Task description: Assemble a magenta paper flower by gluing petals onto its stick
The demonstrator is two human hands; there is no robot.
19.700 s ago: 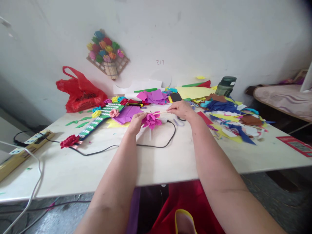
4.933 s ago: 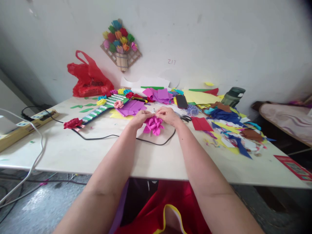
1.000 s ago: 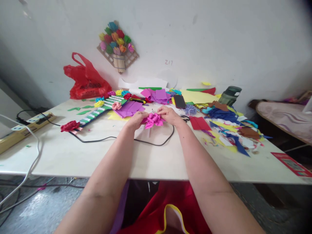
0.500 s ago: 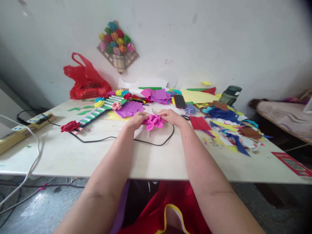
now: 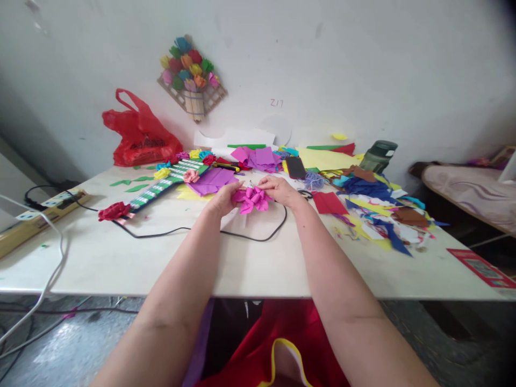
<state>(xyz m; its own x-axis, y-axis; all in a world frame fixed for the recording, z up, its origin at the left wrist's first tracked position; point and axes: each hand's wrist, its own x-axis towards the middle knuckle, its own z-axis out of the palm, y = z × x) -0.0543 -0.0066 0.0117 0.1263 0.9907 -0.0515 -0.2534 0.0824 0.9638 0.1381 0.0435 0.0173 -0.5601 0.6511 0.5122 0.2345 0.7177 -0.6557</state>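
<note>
A magenta paper flower [image 5: 253,200] with pointed petals is held just above the table between my two hands. My left hand [image 5: 226,198] grips its left side with fingers closed. On the other side, my right hand [image 5: 279,189] pinches the flower's upper right edge between thumb and fingertips. My fingers partly cover its back. Beneath it a black cord [image 5: 258,238] loops across the white table [image 5: 262,271]. Left of my hands lies a green and white striped craft piece [image 5: 155,194] bearing paper roses, such as a red rose [image 5: 114,211].
Purple paper [image 5: 213,181], a phone [image 5: 295,167], scissors [image 5: 305,194] and red paper [image 5: 329,203] surround my hands. Paper scraps [image 5: 374,215] and a green bottle [image 5: 378,156] are to the right. A red bag [image 5: 143,137] and a power strip [image 5: 44,215] stand left.
My right hand's fingers have lifted slightly and shifted along the flower's upper edge. The flower remains held in both hands. The whole view has moved a little.
</note>
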